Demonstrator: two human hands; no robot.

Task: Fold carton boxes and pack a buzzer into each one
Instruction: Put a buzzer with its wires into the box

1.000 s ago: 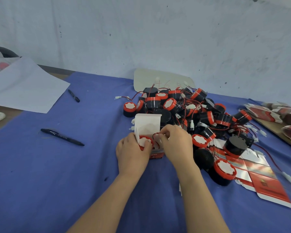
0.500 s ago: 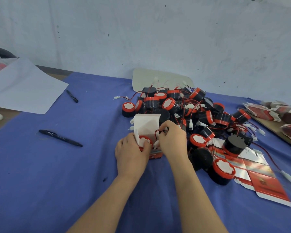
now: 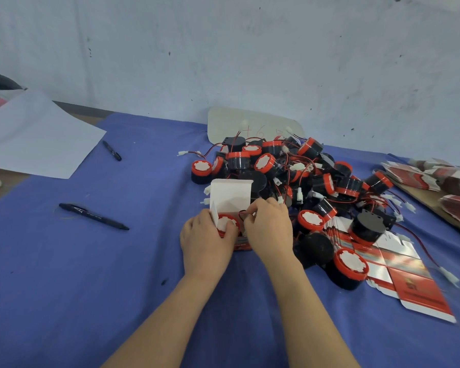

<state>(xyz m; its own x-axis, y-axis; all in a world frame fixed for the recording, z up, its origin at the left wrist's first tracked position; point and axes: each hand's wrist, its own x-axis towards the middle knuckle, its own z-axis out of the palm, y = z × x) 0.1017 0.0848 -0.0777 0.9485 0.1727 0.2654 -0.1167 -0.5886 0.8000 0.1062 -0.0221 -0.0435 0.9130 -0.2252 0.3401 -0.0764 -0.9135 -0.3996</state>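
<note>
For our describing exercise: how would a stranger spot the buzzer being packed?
On the blue cloth, find the heap of buzzers. At its near-left edge a carton box stands, white lid raised, between the left hand and right hand. Only this buzzer sits inside a box.

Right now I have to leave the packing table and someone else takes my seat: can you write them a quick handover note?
Left hand: grips the carton box from its left side, steadying it on the blue cloth.
Right hand: pinches the red wire at the box mouth.
Buzzer: sits in the box, white face showing; the top flap stands open.
Done: this box is folded and the buzzer is in.
Left: tuck the wire in and close the flap. Then work through the pile of buzzers and the flat cartons on the right.
</note>
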